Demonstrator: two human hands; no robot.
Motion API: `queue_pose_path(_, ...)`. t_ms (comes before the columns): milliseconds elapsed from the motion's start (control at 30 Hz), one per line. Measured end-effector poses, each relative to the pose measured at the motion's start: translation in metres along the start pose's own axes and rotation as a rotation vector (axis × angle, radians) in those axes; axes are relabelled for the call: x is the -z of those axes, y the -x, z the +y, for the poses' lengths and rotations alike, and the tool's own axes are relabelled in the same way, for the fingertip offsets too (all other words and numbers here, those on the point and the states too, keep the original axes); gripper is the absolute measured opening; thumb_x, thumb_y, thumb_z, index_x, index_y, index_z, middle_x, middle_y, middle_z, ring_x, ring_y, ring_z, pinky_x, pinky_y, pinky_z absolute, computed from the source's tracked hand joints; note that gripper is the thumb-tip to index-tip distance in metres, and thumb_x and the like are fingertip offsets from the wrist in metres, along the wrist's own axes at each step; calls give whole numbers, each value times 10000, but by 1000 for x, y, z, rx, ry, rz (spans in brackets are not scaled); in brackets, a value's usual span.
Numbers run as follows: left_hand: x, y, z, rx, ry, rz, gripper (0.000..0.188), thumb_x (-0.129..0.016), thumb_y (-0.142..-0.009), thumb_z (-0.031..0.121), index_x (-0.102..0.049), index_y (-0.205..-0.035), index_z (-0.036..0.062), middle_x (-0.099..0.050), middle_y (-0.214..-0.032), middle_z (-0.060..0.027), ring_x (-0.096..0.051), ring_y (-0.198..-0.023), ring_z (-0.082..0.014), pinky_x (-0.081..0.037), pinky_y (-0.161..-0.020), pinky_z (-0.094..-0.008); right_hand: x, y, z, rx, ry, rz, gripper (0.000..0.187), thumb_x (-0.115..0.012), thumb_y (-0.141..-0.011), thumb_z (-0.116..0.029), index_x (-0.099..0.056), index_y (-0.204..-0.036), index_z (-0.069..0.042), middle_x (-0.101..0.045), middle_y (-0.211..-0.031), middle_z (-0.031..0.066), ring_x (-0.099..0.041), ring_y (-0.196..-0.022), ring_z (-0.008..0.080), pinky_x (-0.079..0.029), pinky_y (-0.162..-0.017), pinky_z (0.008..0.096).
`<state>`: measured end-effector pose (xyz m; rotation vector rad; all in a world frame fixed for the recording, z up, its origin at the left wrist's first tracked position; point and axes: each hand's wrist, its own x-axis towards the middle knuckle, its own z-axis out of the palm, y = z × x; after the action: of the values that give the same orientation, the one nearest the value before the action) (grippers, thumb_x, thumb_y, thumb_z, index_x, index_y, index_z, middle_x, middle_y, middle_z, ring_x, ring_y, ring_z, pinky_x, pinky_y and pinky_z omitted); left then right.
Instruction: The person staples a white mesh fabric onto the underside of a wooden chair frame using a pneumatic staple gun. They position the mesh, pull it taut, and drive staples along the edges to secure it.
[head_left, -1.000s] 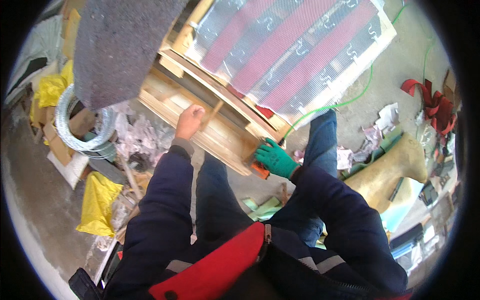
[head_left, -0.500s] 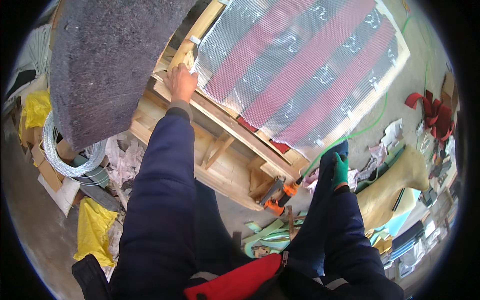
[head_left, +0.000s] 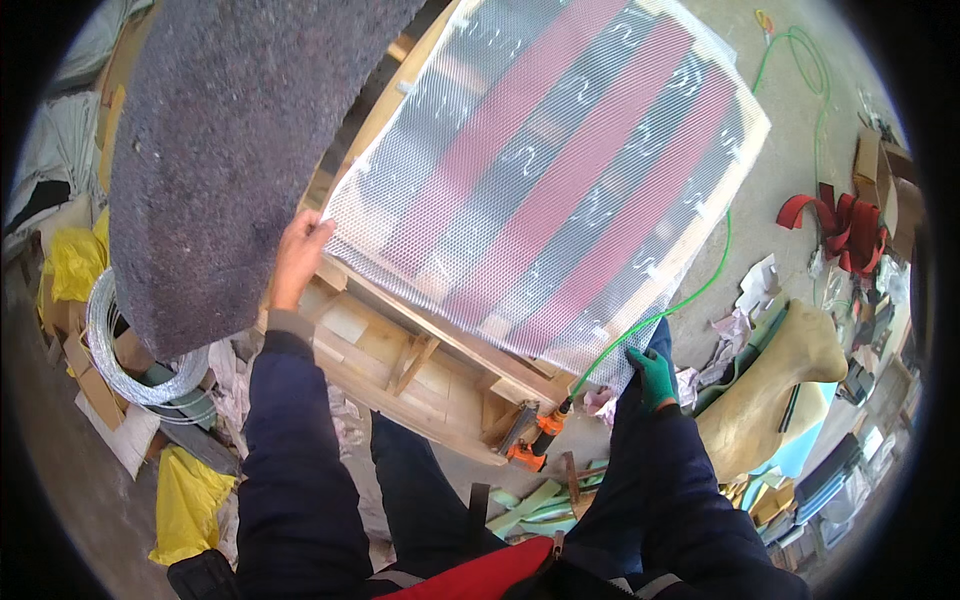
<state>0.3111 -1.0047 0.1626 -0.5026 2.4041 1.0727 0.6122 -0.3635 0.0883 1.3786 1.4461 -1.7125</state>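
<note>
A white mesh sheet point(head_left: 560, 170) lies over a wooden frame point(head_left: 430, 330) with dark red and grey straps and wavy wires beneath it. My bare left hand point(head_left: 300, 247) pinches the sheet's near left corner between thumb and fingers. At the near right corner, my right hand point(head_left: 653, 375), in a green glove, is closed on the mesh edge beside my leg. Between the hands the sheet hangs slightly over the frame's front board. An orange and black air stapler point(head_left: 538, 440) rests at the frame's near right end, joined to a green hose point(head_left: 690, 300).
A thick grey felt-like slab point(head_left: 240, 150) stands along the frame's left side. Farther left are a wire coil point(head_left: 135, 355) and a yellow bag point(head_left: 190, 500). Foam pieces point(head_left: 540, 510) lie by my feet; a tan foam piece point(head_left: 770, 400) and red strapping point(head_left: 845, 225) lie right.
The mesh's near edge has come toward me over the front board. My left hand has moved left and nearer with its corner; my right hand has shifted slightly left to the other corner.
</note>
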Motion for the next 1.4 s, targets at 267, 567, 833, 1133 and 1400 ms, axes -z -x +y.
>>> queue_pose_path(267, 7, -1, 236, -339, 965, -73, 52, -575, -1030, 102, -583, -1024, 50, -676, -1006, -56, -643, -941, -139, -539, -864, -332, 35, 57, -82, 291, -309, -46, 313, -701, -1011, -163, -662, -1294, -35, -715, -1154, 63, -680, -1027, 173, -564, -925, 341)
queue_pose_path(567, 17, -20, 88, -53, 454, 285, 103, -665, -1009, 130, -622, -975, 43, -660, -907, 3, -607, -820, -101, -496, -736, -280, -17, 38, 20, -61, -351, -94, 158, -722, -979, -111, -703, -1104, -17, -727, -1032, 36, -679, -905, 156, -546, -818, 308)
queue_pose_path(833, -12, -71, -20, 73, -469, 423, 175, -663, -982, 261, -688, -1077, 115, -751, -1044, -169, -688, -1016, -439, -528, -865, -510, -42, 2, 62, -58, -211, -102, 194, -690, -1002, -115, -699, -1145, 14, -733, -1006, 48, -702, -873, 154, -574, -797, 309)
queue_pose_path(1133, -43, -64, -61, 64, -692, 324, 168, -646, -1004, 242, -666, -1126, 129, -747, -1070, -192, -691, -1048, -442, -518, -867, -549, 3, -12, 39, -182, 239, -49, 245, -721, -934, -205, -705, -1118, -44, -739, -929, 111, -702, -791, 245, -543, -664, 384)
queue_pose_path(1400, -27, -59, -68, 86, -646, 373, 182, -676, -978, 203, -677, -1130, 103, -748, -1097, -190, -692, -1070, -429, -521, -875, -537, -1, -70, -205, 787, 626, 377, 332, -665, -984, -258, -711, -1190, -2, -769, -1084, 182, -734, -1005, 268, -541, -891, 375)
